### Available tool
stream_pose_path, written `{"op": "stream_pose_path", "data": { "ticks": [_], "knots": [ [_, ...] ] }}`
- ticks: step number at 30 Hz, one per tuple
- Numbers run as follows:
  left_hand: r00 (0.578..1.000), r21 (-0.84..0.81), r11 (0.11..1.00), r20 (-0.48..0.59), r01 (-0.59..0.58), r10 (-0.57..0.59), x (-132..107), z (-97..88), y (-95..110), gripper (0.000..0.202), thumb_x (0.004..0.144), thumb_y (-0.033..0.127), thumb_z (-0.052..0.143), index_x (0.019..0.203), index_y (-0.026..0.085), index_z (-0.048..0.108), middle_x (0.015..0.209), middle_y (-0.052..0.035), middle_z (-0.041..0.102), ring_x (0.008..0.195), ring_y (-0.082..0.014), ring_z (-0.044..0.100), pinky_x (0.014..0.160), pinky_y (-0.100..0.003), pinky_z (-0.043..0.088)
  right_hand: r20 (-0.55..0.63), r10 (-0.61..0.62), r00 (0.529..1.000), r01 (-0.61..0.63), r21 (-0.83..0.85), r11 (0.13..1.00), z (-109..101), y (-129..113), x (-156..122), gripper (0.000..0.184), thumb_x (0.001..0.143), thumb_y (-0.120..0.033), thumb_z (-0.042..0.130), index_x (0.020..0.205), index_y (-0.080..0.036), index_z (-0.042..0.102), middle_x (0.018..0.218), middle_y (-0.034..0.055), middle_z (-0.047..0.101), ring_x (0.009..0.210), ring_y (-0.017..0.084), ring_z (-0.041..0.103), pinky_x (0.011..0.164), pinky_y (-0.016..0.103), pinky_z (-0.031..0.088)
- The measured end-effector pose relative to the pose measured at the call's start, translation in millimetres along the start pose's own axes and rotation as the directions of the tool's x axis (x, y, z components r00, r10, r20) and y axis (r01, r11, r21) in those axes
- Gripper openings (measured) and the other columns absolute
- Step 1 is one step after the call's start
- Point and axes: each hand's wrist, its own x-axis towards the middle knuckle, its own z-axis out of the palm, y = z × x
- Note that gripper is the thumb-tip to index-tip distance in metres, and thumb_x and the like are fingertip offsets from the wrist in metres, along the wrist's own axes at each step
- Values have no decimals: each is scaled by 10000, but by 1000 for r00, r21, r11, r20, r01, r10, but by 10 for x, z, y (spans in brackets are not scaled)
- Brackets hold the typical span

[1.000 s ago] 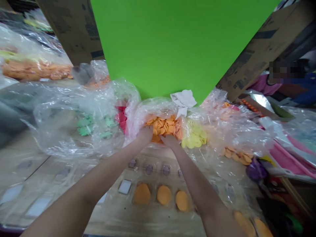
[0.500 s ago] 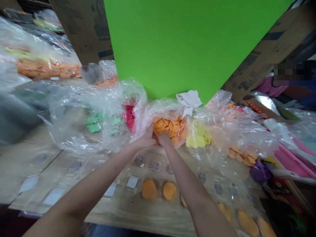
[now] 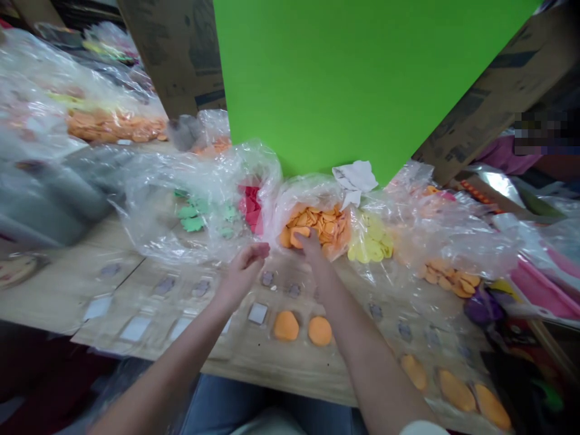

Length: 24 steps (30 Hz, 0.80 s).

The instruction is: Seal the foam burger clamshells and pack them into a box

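Note:
A clear plastic bag of orange discs lies open at the middle of the wooden table. My right hand is at the bag's mouth, fingers pinched on one orange disc. My left hand hovers just left of the bag, above a clear pocketed tray. Its fingers are loosely curled and apart, with nothing in them. Two orange discs sit in tray pockets below my hands.
Bags of green shapes, red shapes and yellow discs flank the orange bag. A green board and cardboard boxes stand behind. More orange discs lie in pockets at the right. The table edge is near me.
Both hands were pressed into the orange bag. My left hand has drawn back out of it toward me and opened; my right hand now pinches a single disc at the bag's mouth.

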Motion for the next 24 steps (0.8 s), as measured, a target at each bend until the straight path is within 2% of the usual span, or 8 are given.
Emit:
{"op": "stream_pose_path", "data": {
  "ticks": [3,6,10,13,15,18,21,24],
  "knots": [
    [985,-302,937,61,173,-162,-158,38,14,334,735,283,602,1044,167,552,1118,-91,589,1036,-200,563,966,-388,392,74,-13,997,4,120,993,-239,-135,-218,358,808,-375,449,1131,-224,413,1052,62,609,881,172,610,646,304,508],
    [912,-535,744,313,401,-267,-214,197,-14,475,796,492,488,1153,179,494,1227,-125,530,1083,-239,544,937,-422,421,233,-80,969,37,184,982,-345,-211,-671,383,804,-405,469,1149,-242,427,1078,56,601,893,177,609,639,298,516],
    [795,-485,671,541,561,-273,-321,400,-80,711,816,651,220,1289,148,387,1300,-143,472,1160,-284,485,910,-448,443,226,-317,921,350,-124,928,-235,-209,-1330,538,739,-425,573,1215,-223,425,1125,80,558,1005,215,545,836,379,471],
    [831,-494,695,480,522,-282,-525,390,-146,616,875,547,209,1336,156,329,1333,-107,450,1193,-230,460,936,-372,440,146,-490,860,499,-449,742,-145,-162,-1686,503,758,-401,567,1211,-200,484,1179,122,498,1103,261,457,940,443,380],
    [832,-549,638,461,540,-307,-698,298,-192,555,888,497,265,1327,168,349,1323,-96,463,1143,-203,506,898,-332,471,188,-525,830,546,-464,698,-113,-127,-1860,329,806,-364,514,1094,-221,586,1145,110,509,1074,244,469,931,427,383],
    [813,-593,556,434,583,-389,-957,61,-257,443,857,372,460,1266,205,429,1231,-81,545,979,-165,603,780,-263,526,226,-461,858,510,-269,817,-96,-79,-2009,206,819,-359,500,873,-224,646,1018,71,570,963,202,525,855,369,433],
    [794,-594,539,346,597,-499,-1176,-283,-304,456,780,255,597,1217,250,467,1132,-64,602,875,-165,644,671,-225,553,132,-231,964,235,-12,972,-123,-15,-1984,252,823,-414,473,867,-203,605,844,31,601,790,159,562,713,300,470],
    [784,-604,570,157,557,-601,-1339,-674,-318,435,748,250,629,1164,233,504,1095,-87,616,805,-179,660,569,-206,558,43,-122,992,124,-42,991,-105,69,-1871,282,792,-408,512,976,-204,575,790,13,605,713,146,557,661,276,454]
  ]
}}
